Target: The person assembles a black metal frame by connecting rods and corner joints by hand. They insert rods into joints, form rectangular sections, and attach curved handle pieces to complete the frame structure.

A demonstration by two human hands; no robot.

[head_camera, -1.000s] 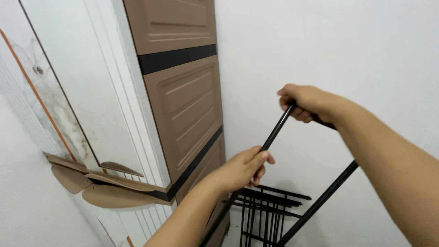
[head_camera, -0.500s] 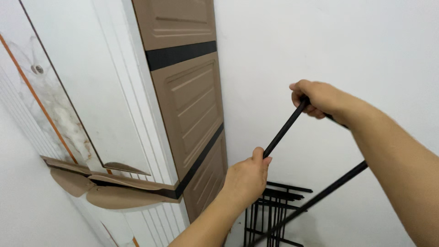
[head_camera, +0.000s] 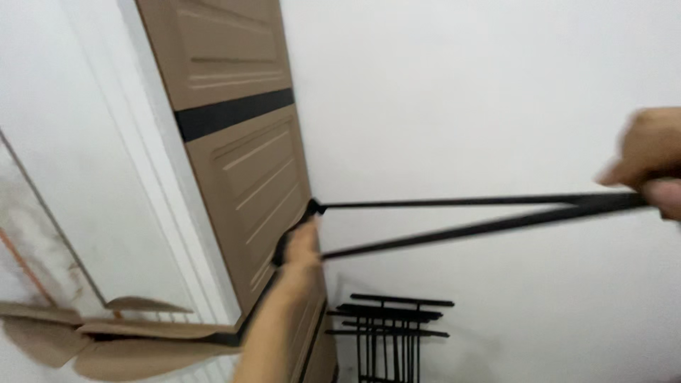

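A person's left hand (head_camera: pixel 301 248) closes around the near end of a black metal frame (head_camera: pixel 461 215) made of two thin rods, while the right hand (head_camera: pixel 649 159), blurred at the 3 o'clock edge of the view, grips the far end where the rods converge. The frame stretches almost level between the two hands, its rods spreading apart toward the left hand and meeting at the right one, and it is held in the air in front of a white wall (head_camera: pixel 461 92). At 9 o'clock from the left hand stands a tall brown cabinet (head_camera: pixel 234 156) with a black band across its panels. At 6 o'clock, below the rods and well apart from them, a black wire rack (head_camera: pixel 386 323) stands against the wall. Torn brown cardboard (head_camera: pixel 106 340) lies at 8 o'clock.
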